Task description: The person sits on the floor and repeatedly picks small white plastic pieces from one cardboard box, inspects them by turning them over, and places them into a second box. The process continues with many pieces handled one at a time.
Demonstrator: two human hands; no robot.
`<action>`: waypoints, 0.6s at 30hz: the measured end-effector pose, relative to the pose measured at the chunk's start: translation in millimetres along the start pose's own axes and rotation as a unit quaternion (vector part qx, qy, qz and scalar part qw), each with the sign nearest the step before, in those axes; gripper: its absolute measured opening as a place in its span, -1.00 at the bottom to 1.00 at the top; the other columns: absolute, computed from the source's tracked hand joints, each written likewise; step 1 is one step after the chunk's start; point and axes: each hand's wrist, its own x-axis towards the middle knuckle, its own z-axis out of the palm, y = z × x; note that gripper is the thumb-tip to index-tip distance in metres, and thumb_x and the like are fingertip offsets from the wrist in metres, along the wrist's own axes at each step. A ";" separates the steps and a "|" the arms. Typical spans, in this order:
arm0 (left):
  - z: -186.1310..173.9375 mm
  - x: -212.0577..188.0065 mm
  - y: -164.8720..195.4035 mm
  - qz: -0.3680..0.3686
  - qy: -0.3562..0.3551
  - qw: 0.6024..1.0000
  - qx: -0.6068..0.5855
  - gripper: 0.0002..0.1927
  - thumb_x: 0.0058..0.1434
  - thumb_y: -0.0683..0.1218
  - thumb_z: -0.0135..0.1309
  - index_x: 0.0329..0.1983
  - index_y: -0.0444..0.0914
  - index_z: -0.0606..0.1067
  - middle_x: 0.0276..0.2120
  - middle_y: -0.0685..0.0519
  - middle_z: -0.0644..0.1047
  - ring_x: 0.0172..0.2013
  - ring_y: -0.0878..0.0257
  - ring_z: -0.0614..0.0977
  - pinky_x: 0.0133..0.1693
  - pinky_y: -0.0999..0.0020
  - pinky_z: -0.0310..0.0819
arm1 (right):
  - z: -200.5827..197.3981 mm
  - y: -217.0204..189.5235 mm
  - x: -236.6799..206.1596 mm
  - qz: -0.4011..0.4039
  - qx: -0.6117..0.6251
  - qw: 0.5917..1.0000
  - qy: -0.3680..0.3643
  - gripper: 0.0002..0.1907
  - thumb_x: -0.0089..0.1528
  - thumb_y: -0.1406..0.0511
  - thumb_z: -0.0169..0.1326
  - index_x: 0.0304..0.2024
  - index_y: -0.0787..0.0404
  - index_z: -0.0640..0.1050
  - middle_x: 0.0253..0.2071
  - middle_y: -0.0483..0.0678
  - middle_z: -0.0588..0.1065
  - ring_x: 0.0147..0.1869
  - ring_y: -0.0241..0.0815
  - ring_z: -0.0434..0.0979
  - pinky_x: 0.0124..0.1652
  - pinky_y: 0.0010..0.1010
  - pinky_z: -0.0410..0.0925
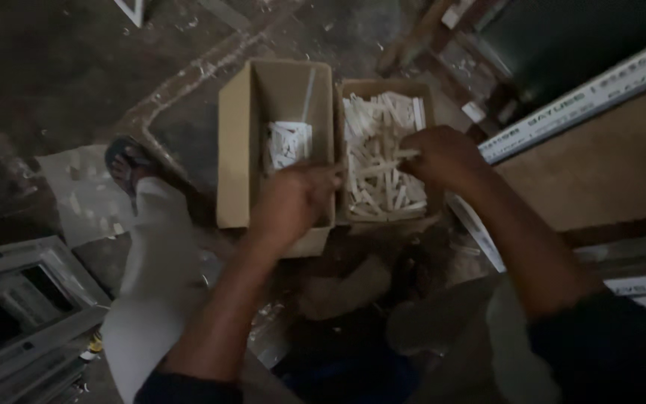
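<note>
2 cardboard boxes [233, 150] of white strips, right hand [443, 155] pinching 1 strip [407, 154], left hand [293, 202] clenched

Left hand [293, 200]: closed, resting over the near edge of the left cardboard box [235, 142], which holds a small stack of white pieces [288, 144].
Right hand [443, 155]: pinching a white strip [407, 154] above the right box [428, 91].
Right box contents: heaped white strips [379, 161].
Floor: dark, dusty [54, 67].
</note>
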 end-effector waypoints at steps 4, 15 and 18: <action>9.2 -0.6 10.0 0.099 0.045 0.993 -0.054 -0.69 0.28 -0.09 0.24 0.07 -0.27 0.60 -0.03 -0.17 0.62 -0.07 -0.10 0.67 -0.07 0.11 0.56 | -39.4 -46.2 -46.4 -0.052 0.006 0.998 0.044 -0.66 0.17 0.09 0.27 -0.08 0.09 0.67 -0.29 0.05 0.58 -0.21 0.01 0.63 -0.20 -0.09 0.44; 17.1 3.5 14.0 -0.007 -0.033 0.999 -0.014 -0.58 0.23 -0.02 0.25 0.15 -0.17 0.57 -0.12 -0.15 0.63 -0.18 -0.09 0.67 -0.13 0.10 0.55 | 0.6 -3.8 -28.1 -0.047 0.114 0.992 0.022 -0.65 0.18 0.13 0.31 -0.08 0.16 0.65 -0.31 0.08 0.59 -0.26 0.00 0.65 -0.25 -0.14 0.46; 13.2 6.6 17.9 -0.011 0.031 0.999 -0.007 -0.60 0.21 -0.03 0.25 0.12 -0.18 0.58 -0.08 -0.12 0.62 -0.12 -0.09 0.66 -0.08 0.11 0.54 | 39.9 39.2 10.4 -0.046 0.005 0.999 0.012 -0.55 0.12 0.15 0.35 0.00 0.19 0.64 -0.21 0.14 0.60 -0.17 0.13 0.62 -0.17 -0.07 0.46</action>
